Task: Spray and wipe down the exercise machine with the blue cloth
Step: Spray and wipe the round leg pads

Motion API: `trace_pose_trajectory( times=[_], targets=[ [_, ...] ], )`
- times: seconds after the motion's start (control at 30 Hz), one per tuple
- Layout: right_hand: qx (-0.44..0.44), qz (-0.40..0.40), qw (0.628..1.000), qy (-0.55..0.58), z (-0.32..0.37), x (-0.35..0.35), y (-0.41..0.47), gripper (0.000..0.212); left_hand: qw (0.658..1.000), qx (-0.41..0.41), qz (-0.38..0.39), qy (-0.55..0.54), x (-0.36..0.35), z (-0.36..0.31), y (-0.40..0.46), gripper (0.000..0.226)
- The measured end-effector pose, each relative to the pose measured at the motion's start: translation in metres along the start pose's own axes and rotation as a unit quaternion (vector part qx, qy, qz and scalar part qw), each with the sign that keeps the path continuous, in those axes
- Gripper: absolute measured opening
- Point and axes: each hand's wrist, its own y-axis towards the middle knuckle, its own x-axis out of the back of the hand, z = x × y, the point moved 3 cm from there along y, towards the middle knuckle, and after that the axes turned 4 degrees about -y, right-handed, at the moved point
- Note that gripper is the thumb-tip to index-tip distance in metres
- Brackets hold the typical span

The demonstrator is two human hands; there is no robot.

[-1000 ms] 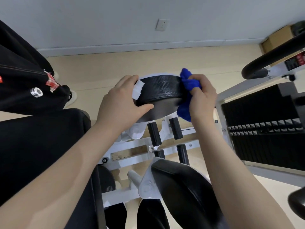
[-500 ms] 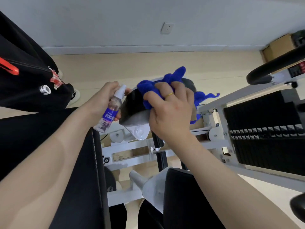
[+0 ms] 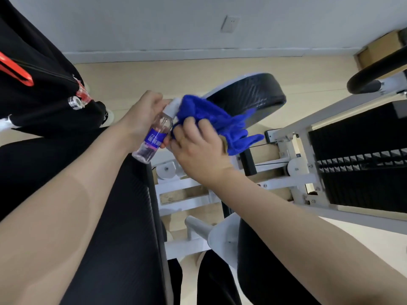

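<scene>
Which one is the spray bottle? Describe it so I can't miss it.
Start at the round black pad on the white machine frame. Just left of it, the left hand grips the spray bottle. It is small and clear, with a white nozzle and a blue label.

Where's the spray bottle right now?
In the head view, left of centre: the left hand grips the spray bottle, its white nozzle up against the blue cloth held by the right hand.
</scene>
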Motion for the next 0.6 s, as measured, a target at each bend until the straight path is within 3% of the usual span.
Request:
trace_pose_trajectory(
  times=[0.1,0.3,0.5,0.53,0.6],
  targets=[
    [0.085,0.057,0.995,-0.006,0.024,-0.002,-0.014,0.025,1.000,-0.003,0.016,0.020,-0.002,0.002,-0.004,0.047],
    [-0.190,-0.051,0.979,0.045,-0.026,0.025,0.012,0.014,1.000,-0.009,0.022,-0.007,0.003,0.013,-0.005,0.046],
    [-0.088,-0.009,0.994,0.066,0.002,0.016,0.012,0.017,1.000,0.001,0.007,-0.016,0.007,0.017,-0.008,0.042],
    [-0.091,-0.017,0.993,0.076,-0.011,0.021,0.011,0.015,1.000,0.003,-0.001,-0.013,0.006,0.018,-0.008,0.043],
    [-0.188,-0.031,0.980,0.057,-0.053,0.032,0.007,0.014,1.000,-0.003,-0.016,0.026,0.002,0.013,-0.009,0.043]
  ],
)
